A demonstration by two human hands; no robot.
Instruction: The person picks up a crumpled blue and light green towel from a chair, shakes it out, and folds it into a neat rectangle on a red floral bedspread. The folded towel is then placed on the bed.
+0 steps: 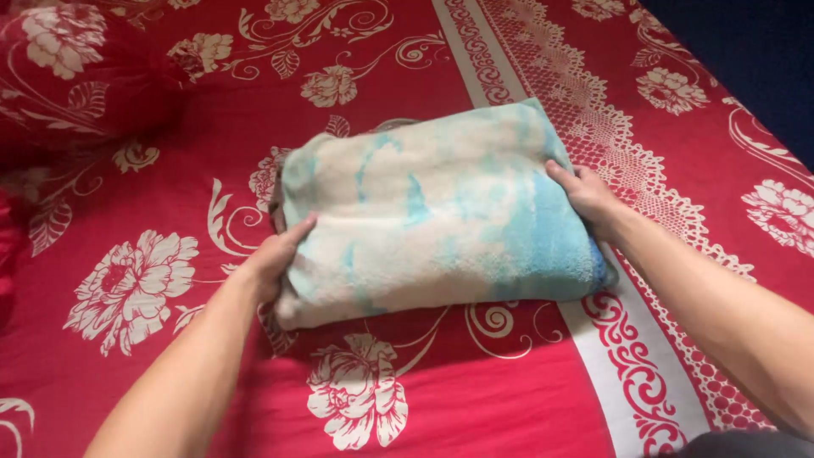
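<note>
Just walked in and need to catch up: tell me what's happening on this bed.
A person is handling a folded, fluffy white towel with blue-green patches that lies on a red bedsheet with a white flower pattern. The left hand has its grip on the towel's left edge, thumb on top, and the right hand grips the right edge. The towel is already folded into a thick rectangle, resting on the sheet. A pillow in matching red floral fabric sits at the upper left.

Folded towel (432, 212), frame centre: cream with pale blue and turquoise patches. Bedsheet (127, 356): red, cream flowers and scrolls, white lattice border band at right. Pillow (68, 68), upper left: matching red floral.
</note>
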